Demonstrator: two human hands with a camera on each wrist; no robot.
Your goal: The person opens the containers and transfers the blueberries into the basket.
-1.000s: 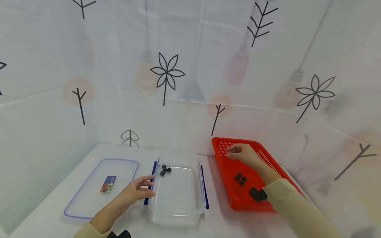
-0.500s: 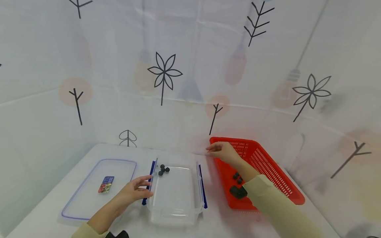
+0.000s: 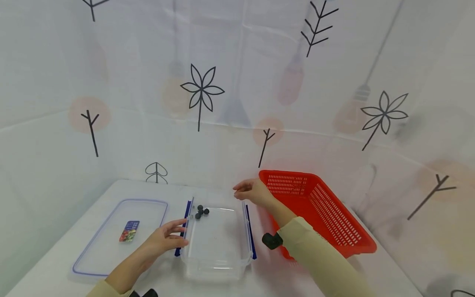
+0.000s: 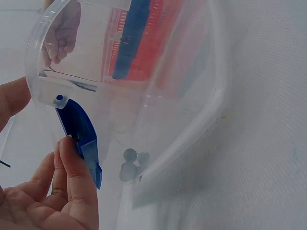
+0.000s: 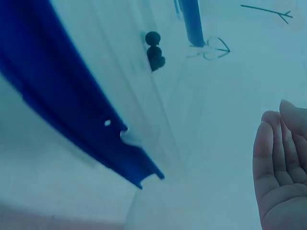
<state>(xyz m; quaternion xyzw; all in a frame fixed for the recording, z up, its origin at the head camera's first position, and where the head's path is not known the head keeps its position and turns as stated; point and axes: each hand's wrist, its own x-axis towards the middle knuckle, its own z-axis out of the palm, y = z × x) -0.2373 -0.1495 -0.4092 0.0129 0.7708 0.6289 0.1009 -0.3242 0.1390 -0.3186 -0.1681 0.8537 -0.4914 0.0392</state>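
A clear plastic storage box (image 3: 219, 235) with blue side latches stands in front of me. My left hand (image 3: 167, 237) holds its left side, thumb at the rim and fingertips against the blue latch (image 4: 79, 127). Several small dark balls (image 3: 201, 212) are clustered at the box's back left. My right hand (image 3: 254, 192) is raised over the box's back right corner, thumb and fingertips close together. I cannot tell whether something small is between them. In the right wrist view the right hand's fingers (image 5: 276, 148) lie side by side, with the thumb at the index finger.
A red perforated basket (image 3: 326, 206) stands on the right, partly behind the right sleeve (image 3: 315, 255). On the left lies a clear lid (image 3: 92, 247) with a blue edge and a colourful label (image 3: 129, 231). A patterned white curtain (image 3: 230, 156) hangs behind the table.
My right hand has moved left from over the red basket to the box's back right corner. Its sleeve now covers the dark balls in the basket. My left hand stays at the box.
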